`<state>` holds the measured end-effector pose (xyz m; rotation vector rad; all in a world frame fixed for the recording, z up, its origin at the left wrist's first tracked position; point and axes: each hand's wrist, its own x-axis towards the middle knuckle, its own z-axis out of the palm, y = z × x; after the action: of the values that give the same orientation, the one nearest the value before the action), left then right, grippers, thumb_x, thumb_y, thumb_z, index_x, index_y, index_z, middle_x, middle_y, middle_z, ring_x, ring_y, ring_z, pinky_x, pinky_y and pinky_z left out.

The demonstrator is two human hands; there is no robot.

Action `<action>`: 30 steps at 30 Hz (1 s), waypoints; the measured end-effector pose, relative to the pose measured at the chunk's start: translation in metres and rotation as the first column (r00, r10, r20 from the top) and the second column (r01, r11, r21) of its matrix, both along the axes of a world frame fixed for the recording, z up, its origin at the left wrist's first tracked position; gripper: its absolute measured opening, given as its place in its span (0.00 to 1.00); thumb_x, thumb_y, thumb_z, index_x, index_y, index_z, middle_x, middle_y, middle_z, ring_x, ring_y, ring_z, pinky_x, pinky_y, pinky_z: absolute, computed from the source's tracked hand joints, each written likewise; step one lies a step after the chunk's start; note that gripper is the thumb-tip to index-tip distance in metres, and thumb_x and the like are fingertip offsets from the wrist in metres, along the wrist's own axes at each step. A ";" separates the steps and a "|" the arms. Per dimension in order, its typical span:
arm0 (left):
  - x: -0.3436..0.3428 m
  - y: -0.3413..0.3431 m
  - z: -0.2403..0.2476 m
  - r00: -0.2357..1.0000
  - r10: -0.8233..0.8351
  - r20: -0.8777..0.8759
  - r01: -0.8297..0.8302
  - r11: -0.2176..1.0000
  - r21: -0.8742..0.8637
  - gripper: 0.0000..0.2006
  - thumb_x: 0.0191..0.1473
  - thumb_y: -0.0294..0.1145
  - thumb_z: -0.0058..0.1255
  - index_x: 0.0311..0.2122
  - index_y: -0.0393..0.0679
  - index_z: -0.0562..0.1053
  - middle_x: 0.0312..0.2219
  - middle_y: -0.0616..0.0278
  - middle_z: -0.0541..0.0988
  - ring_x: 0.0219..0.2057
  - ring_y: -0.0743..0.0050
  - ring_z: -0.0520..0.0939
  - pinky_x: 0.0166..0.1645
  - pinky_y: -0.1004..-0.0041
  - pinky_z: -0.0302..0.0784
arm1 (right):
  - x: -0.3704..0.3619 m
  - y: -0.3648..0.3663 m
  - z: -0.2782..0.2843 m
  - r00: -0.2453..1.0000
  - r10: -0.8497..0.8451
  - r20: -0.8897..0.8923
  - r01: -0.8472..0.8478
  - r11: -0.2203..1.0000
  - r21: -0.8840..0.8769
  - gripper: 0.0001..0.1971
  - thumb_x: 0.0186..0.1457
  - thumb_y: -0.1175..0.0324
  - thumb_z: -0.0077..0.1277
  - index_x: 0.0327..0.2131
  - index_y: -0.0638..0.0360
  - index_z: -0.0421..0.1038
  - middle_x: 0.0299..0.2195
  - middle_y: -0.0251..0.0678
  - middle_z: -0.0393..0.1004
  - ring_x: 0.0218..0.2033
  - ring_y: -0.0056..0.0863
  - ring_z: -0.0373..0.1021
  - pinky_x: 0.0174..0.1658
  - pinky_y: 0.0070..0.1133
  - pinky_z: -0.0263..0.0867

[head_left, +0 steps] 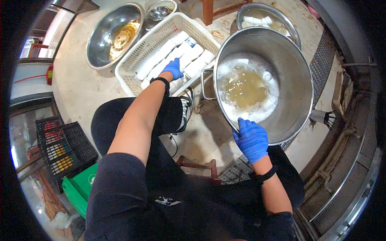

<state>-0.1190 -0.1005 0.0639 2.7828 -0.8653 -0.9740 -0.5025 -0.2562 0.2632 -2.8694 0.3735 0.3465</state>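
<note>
My left hand (173, 69), in a blue glove, reaches down into a white plastic basket (125, 78). It touches rows of white cylindrical pieces (164, 60) that look like cups stacked end to end on their sides. Its fingertips point away and are partly hidden, so their grip is unclear. To the right stands a large, deep steel pot (291, 80) with cloudy yellowish water (246, 89) ringed by white foam. My right hand (251, 139), gloved in blue as well, is closed over the pot's near rim with its fingertips on the inner side.
A wide steel bowl (95, 44) with brown residue lies beyond the basket, beside a smaller metal bowl (159, 13). Behind the pot, a steel basin (296, 38) holds white pieces in water. Black crates (76, 138) and a green bin (78, 186) stand left; pipes (341, 140) run right.
</note>
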 end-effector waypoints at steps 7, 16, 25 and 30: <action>-0.035 -0.020 -0.029 0.929 0.227 -0.293 -0.194 0.971 0.139 0.42 0.47 0.45 0.59 0.64 0.41 0.55 0.59 0.36 0.62 0.57 0.38 0.71 0.59 0.54 0.69 | -0.005 -0.004 -0.002 0.998 -0.035 -0.042 0.032 0.998 -0.058 0.24 0.48 0.56 0.59 0.46 0.57 0.67 0.30 0.37 0.73 0.32 0.36 0.73 0.32 0.33 0.70; -0.020 -0.008 -0.063 0.908 0.330 -0.258 -0.327 0.943 0.058 0.39 0.51 0.45 0.48 0.66 0.38 0.53 0.61 0.39 0.62 0.60 0.40 0.67 0.64 0.57 0.63 | 0.000 0.002 0.003 1.000 0.003 0.024 -0.003 1.000 -0.017 0.26 0.46 0.57 0.59 0.47 0.60 0.67 0.31 0.38 0.73 0.31 0.36 0.73 0.32 0.32 0.70; 0.040 0.001 -0.013 0.993 0.113 0.045 -0.106 0.985 -0.138 0.21 0.57 0.36 0.39 0.51 0.34 0.71 0.52 0.36 0.71 0.55 0.41 0.72 0.59 0.60 0.67 | 0.004 0.001 0.010 0.999 -0.039 0.026 0.038 0.997 0.062 0.21 0.55 0.56 0.51 0.46 0.60 0.68 0.32 0.40 0.75 0.32 0.37 0.74 0.32 0.34 0.70; 0.040 -0.107 0.111 0.946 0.132 0.296 0.067 0.814 -0.577 0.15 0.62 0.37 0.41 0.47 0.41 0.74 0.41 0.43 0.79 0.43 0.49 0.80 0.52 0.63 0.72 | -0.002 -0.005 0.004 0.988 -0.040 0.152 0.006 0.975 0.220 0.17 0.55 0.53 0.50 0.37 0.56 0.72 0.31 0.42 0.76 0.33 0.40 0.75 0.35 0.36 0.70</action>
<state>-0.0790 -0.2072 0.1753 2.4163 -0.9453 -0.1709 -0.5048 -0.2615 0.2674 -2.6512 0.3178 0.1468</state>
